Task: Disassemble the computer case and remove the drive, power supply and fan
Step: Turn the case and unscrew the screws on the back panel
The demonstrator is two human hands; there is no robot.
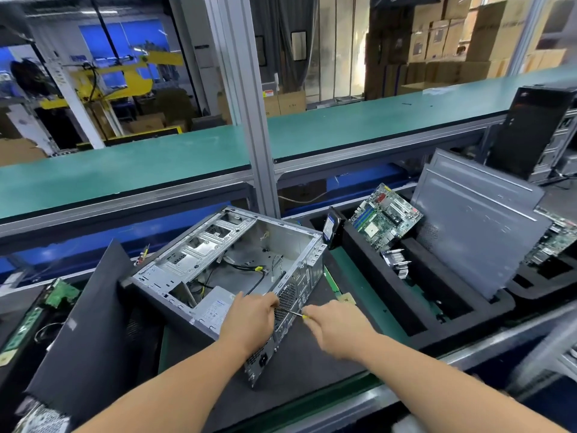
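The computer case [231, 270] lies on its side with the open face up, on a dark mat near the front edge of the tabletop [352, 270], its perforated rear panel turned toward the person. Inside it, the power supply [214, 309] sits in the corner nearest the person, with black and yellow cables [249, 271] running across the case floor behind it.

The left hand [249, 320] rests on the upper rim of the rear panel, its fingers [270, 300] curled over the edge and gripping it. The right hand [338, 328] has its fingers closed around the yellow handle of a screwdriver [295, 313], whose thin shaft reaches to the rear panel just beside the left hand.

A dark side panel [90, 323] leans against the left side of the case. Toward the right edge of the tabletop, black foam trays [368, 254] hold a green motherboard [385, 217] standing tilted, a hard drive [331, 228] on edge, and grey metal panels [477, 223] leaning upright. Another black tower [537, 132] stands at the far right corner.
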